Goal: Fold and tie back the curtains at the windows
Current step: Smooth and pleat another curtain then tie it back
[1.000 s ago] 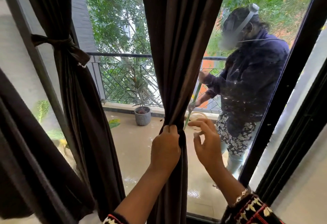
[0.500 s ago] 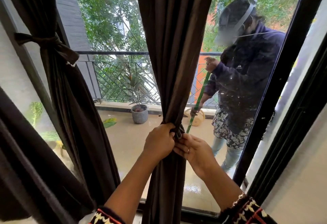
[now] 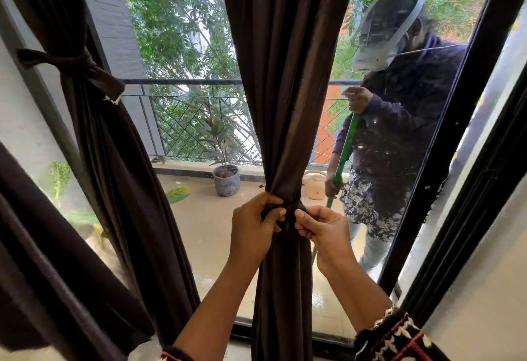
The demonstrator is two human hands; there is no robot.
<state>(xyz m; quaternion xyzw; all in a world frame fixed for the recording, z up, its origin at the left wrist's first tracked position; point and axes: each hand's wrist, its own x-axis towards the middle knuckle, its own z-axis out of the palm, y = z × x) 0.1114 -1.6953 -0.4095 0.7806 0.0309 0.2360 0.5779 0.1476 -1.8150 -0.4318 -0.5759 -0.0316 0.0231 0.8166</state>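
A dark brown curtain (image 3: 285,90) hangs in the middle of the window, gathered into a narrow bunch at waist height. A matching tie band (image 3: 289,211) wraps that bunch. My left hand (image 3: 253,228) pinches the band's left end against the gathered cloth. My right hand (image 3: 322,226) pinches the band's right end, fingertips almost touching the left hand. To the left, a second brown curtain (image 3: 108,161) hangs gathered with its own tie (image 3: 74,65) knotted round it.
Another dark curtain panel (image 3: 42,261) fills the lower left. A black window frame (image 3: 445,147) runs down the right. Behind the glass, a person (image 3: 399,132) on the balcony holds a green pole (image 3: 343,155), near a potted plant (image 3: 226,179) and railing (image 3: 185,81).
My right hand came in from beside the curtain and took hold of the tie band. Both hands now sit together at the gathered part, and the view shifted slightly.
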